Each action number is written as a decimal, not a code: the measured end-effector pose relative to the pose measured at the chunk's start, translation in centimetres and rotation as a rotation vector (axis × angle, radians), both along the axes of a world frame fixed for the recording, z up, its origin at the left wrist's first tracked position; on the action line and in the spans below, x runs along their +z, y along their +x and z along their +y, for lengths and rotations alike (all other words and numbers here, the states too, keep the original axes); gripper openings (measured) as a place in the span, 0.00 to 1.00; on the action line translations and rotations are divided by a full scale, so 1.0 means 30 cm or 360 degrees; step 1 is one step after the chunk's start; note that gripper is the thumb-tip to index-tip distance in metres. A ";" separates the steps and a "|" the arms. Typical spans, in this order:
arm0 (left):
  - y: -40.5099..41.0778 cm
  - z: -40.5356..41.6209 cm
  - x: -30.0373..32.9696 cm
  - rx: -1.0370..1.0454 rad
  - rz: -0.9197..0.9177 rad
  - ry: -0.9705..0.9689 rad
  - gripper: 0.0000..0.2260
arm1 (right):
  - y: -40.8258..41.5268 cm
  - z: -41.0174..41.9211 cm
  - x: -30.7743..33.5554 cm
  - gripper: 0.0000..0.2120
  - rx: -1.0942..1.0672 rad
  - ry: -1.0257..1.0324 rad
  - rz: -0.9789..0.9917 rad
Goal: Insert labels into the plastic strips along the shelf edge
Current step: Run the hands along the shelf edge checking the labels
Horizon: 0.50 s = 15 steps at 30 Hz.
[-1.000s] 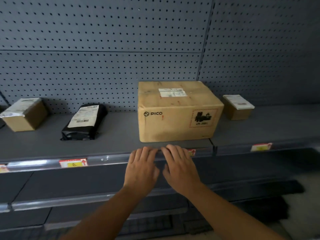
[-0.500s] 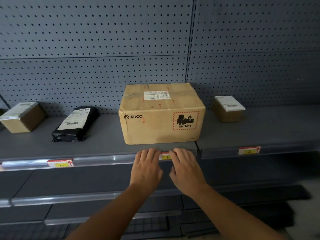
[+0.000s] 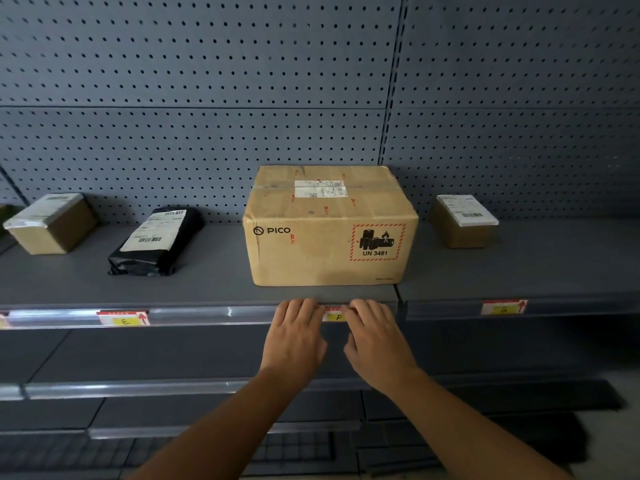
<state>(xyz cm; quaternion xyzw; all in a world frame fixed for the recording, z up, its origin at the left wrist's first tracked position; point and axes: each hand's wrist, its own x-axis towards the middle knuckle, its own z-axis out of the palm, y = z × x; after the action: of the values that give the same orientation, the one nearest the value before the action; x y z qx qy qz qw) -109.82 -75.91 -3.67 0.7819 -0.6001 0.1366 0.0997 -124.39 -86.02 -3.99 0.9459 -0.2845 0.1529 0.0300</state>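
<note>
A clear plastic strip (image 3: 207, 315) runs along the front edge of the grey shelf (image 3: 214, 285). A red, white and yellow label marked F (image 3: 335, 314) sits in the strip below the big carton. My left hand (image 3: 294, 337) and my right hand (image 3: 375, 337) rest fingertips on the strip, one at each end of that label, partly covering it. Another label marked E (image 3: 124, 317) sits in the strip to the left. A third label (image 3: 504, 307) is in the strip of the right shelf section.
On the shelf stand a large PICO carton (image 3: 329, 226), a black mailer bag (image 3: 159, 242), a small box at far left (image 3: 50, 223) and a small box at right (image 3: 464, 221). Pegboard (image 3: 207, 98) backs the shelf. Lower shelves with strips (image 3: 138, 388) lie below my arms.
The view has shifted so the shelf contents sit further left. My hands have spread slightly apart, uncovering the middle of the F label between them.
</note>
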 end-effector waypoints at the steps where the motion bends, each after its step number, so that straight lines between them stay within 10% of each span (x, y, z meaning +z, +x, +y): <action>1: 0.002 0.001 -0.001 -0.0001 0.0001 0.0004 0.21 | 0.000 -0.002 -0.003 0.22 0.0004 -0.0007 0.0002; 15: -0.080 -0.089 0.010 -0.0120 0.0241 -0.0361 0.19 | -0.192 -0.073 -0.022 0.28 -0.0032 -0.0056 -0.0015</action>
<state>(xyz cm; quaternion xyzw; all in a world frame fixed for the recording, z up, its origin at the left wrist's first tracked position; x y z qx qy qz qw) -112.22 -78.57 -3.37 0.7507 -0.6004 0.1402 0.2375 -130.15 -88.22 -4.66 0.9416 -0.2914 0.1621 0.0469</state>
